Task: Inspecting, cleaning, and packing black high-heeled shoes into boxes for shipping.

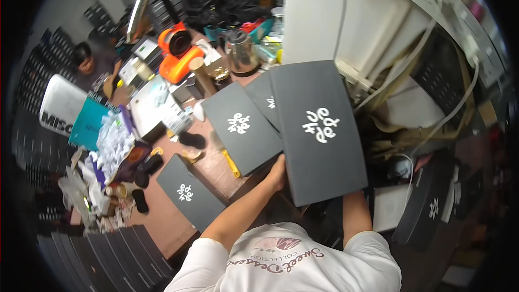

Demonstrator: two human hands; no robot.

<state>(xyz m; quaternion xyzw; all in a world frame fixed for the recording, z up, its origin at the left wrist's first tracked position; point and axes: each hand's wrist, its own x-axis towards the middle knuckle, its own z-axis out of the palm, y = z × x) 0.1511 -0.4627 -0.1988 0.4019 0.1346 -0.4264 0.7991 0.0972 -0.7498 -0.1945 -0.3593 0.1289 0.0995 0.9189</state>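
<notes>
A large dark grey box (324,167) with white lettering is held up in front of me, tilted, between both hands. My left hand (278,173) is closed on its lower left edge, thumb side showing. Only the wrist of my right hand (354,199) shows beneath the lower right corner; the box hides the fingers. Behind the box, a similar grey box (246,148) lies on the table, and another one (264,92) is partly covered. A fourth grey box (189,189) rests by my left forearm. A yellow-handled tool (231,163) lies between them.
Crumpled white paper (113,140) and plastic bags crowd the table's left side. An orange device (181,57) and a glass jug (240,54) stand at the back. Grey boxes (108,254) stand in a row at lower left. A person (97,67) sits at far left.
</notes>
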